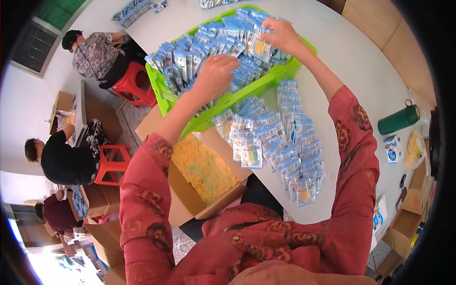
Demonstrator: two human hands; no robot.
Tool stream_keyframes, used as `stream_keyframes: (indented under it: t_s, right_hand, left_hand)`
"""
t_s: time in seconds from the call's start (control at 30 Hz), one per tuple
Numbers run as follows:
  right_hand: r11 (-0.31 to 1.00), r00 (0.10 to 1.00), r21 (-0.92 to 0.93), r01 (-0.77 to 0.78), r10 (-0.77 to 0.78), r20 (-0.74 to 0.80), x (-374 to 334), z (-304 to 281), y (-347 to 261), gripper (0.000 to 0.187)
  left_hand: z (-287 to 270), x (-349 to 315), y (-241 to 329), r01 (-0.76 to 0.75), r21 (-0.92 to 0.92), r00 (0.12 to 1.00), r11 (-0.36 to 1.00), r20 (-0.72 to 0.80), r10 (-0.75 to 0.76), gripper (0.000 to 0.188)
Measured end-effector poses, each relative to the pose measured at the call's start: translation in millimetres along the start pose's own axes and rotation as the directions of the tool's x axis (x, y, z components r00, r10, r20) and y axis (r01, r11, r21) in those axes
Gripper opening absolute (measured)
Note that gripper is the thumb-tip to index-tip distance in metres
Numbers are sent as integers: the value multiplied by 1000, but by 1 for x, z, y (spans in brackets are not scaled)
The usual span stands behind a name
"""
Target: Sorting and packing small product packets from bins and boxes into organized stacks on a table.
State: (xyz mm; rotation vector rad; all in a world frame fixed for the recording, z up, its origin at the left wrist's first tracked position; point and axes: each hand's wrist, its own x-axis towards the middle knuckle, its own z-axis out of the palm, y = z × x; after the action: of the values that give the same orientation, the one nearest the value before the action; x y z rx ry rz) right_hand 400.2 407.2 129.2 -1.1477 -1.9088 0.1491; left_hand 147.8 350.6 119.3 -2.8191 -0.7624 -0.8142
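Note:
My right hand (282,37) is closed on the top edge of a small clear-and-blue plastic packet (261,46) with yellow sticks in it. The packet hangs upright over the far right part of a bright green plastic crate (237,97). Rows of similar blue-and-clear packets (213,38) fill the crate. Over its near left part is my left hand (216,78), its fingers bent and drawn together just above the packets. What that hand may hold is hidden. More packets (292,147) lie in overlapping strips on the white table, nearer to me than the crate.
An open cardboard box (187,197) of thin yellow-green sticks stands below the table's edge. At the right are a green bottle (399,118) and a small blue-and-white carton (393,148). Several people sit at the left, two on red stools (134,84). Packet strips (130,13) lie at the far left.

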Motion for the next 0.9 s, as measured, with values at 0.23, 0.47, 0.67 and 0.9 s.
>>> stream_keyframes:
  t_s: [0.23,0.47,0.67,0.9]
  right_hand:
    - [976,996,-216,39,-19,90,9,29,27,23]
    - [979,969,-180,-92,130,208,29,50,33,20]
    - [969,997,-243,50,-33,71,32,81,82,15]
    - [902,989,-405,146,-145,36,20,37,20,19]
  left_hand:
    - [67,29,-23,-299,352,948,887,218,233,26]
    - [60,35,-45,-269,328,938,906,301,170,27]
    - [65,41,-54,-341,304,898,890,385,213,28]
    - [48,43,-62,-268,175,901,947,394,183,42]
